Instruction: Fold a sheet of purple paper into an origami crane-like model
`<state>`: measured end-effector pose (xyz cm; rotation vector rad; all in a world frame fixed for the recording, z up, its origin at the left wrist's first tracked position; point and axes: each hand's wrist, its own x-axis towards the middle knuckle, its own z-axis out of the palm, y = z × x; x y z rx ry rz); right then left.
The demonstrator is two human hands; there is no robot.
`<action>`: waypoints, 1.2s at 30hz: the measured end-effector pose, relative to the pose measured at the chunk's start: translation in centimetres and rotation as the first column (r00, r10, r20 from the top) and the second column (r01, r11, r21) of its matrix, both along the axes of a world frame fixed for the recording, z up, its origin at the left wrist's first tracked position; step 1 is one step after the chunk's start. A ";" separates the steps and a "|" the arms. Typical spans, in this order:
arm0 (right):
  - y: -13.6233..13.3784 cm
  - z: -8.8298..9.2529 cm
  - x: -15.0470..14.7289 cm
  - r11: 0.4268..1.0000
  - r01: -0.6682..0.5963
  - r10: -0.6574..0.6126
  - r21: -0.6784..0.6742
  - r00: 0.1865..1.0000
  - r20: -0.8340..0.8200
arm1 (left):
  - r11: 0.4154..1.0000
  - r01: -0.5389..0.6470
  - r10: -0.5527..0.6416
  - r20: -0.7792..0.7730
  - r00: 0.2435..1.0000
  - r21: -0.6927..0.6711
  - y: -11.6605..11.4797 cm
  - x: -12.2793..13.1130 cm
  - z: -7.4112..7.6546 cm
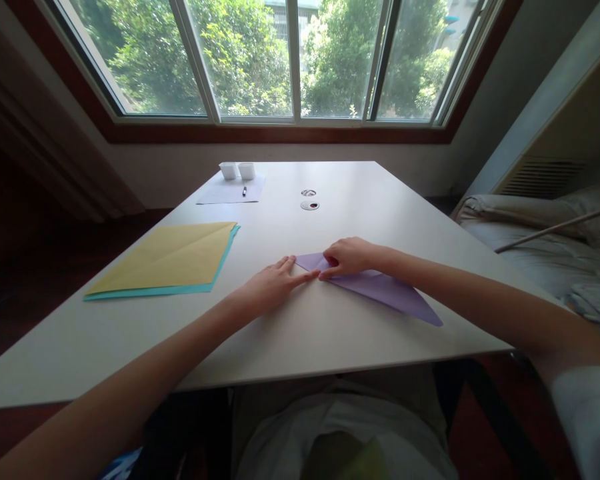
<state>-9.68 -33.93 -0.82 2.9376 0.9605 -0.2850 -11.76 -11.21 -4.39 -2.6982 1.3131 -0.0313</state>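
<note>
A: On my remote feed, the purple paper [400, 298]: position?

B: I log it just right of centre, lying on the white table [280, 227]. Long, narrow, apparently folded. It slants from the middle of the frame down to a pointed tip at lower right.

A: Left hand?

B: I read the left hand [275, 283] as spread, palm down, near frame centre. Fingertips at the paper's left end; thumb stretched out toward the other hand. Not gripping.

A: And the right?

B: I have the right hand [347, 257] curled over the paper's upper part, right of centre, fingers bent, thumb near the lower edge. Whether a layer is pinched, I cannot tell.

A: Other items?

B: At centre left I note a yellow sheet [173, 253] on a teal sheet [180, 291], the teal showing along the right and lower edges. Upper left of centre: a white sheet [213, 194] bearing a dark marker [245, 191], with two small white containers [247, 171] at its far edge. Upper centre: two small round items [310, 206], one just above the other; detail too small to identify.
</note>
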 end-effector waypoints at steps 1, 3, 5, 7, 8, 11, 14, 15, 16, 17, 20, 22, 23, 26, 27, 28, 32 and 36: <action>0.0 -0.2 0.0 1.000 0.001 -0.001 -0.010 1.000 0.018 | 1.000 -0.006 0.006 -0.005 1.000 0.005 0.0 0.0 0.0; 0.0 -0.5 -0.1 1.000 -0.004 0.005 -0.019 0.999 0.047 | 1.000 -0.011 0.011 -0.012 1.000 0.016 -0.1 -0.1 0.1; -0.1 -0.7 -0.2 1.000 -0.018 0.019 -0.013 0.997 0.070 | 1.000 -0.014 0.014 -0.020 1.000 0.025 -0.2 -0.2 0.3; -0.4 -0.8 -0.3 0.999 -0.037 0.036 0.002 0.996 0.083 | 0.999 -0.019 0.020 -0.031 0.999 0.032 -0.2 -0.3 0.6; -0.6 -0.8 -0.4 0.999 -0.045 0.044 0.009 0.996 0.084 | 0.999 -0.025 0.026 -0.038 0.999 0.034 -0.3 -0.3 0.7; -1.3 -0.8 -0.7 0.997 -0.067 0.064 0.031 0.995 0.080 | 0.999 -0.041 0.043 -0.049 0.998 0.029 -0.3 -0.4 0.8; -1.9 -0.7 -1.2 0.996 -0.080 0.075 0.051 0.994 0.085 | 0.999 -0.041 0.042 -0.048 0.998 0.017 -0.3 -0.4 0.7; -2.2 -0.7 -1.5 0.995 -0.080 0.075 0.056 0.993 0.086 | 0.999 -0.039 0.040 -0.046 0.998 0.013 -0.3 -0.4 0.7; -2.4 -0.7 -1.8 0.995 -0.077 0.072 0.060 0.994 0.086 | 0.999 -0.037 0.038 -0.044 0.998 0.011 -0.2 -0.4 0.7; -2.7 -0.6 -2.1 0.995 -0.075 0.070 0.064 0.994 0.085 | 0.999 -0.038 0.038 -0.043 0.998 0.011 -0.2 -0.4 0.6; -3.8 -0.7 -3.2 0.995 -0.069 0.063 0.068 0.995 0.080 | 0.999 -0.042 0.043 -0.049 0.998 0.023 -0.3 -0.4 0.7; -4.6 -0.7 -4.0 0.996 -0.060 0.055 0.067 0.996 0.073 | 0.999 -0.042 0.043 -0.056 0.998 0.026 -0.3 -0.4 0.7; -5.1 -0.8 -4.4 0.996 -0.056 0.052 0.064 0.996 0.070 | 0.999 -0.043 0.044 -0.058 0.997 0.020 -0.3 -0.4 0.7; -6.5 -0.9 -5.8 0.997 -0.048 0.044 0.054 0.996 0.079 | 0.999 -0.044 0.043 -0.064 0.997 -0.008 -0.2 -0.4 0.6; -6.9 -1.0 -6.3 0.998 -0.047 0.043 0.051 0.996 0.079 | 0.999 -0.043 0.042 -0.065 0.997 -0.012 -0.2 -0.4 0.6; -7.3 -1.0 -6.8 0.998 -0.043 0.039 0.049 0.996 0.074 | 0.999 -0.043 0.042 -0.067 0.997 -0.013 -0.2 -0.3 0.5; -8.8 -1.0 -8.6 0.999 -0.013 0.010 0.046 0.999 0.053 | 0.999 -0.044 0.041 -0.087 0.995 -0.032 -0.1 -0.4 0.4; -10.0 -1.2 -10.0 0.999 0.007 -0.007 0.048 1.000 0.011 | 0.998 -0.049 0.044 -0.095 0.994 -0.045 -0.2 -0.5 0.5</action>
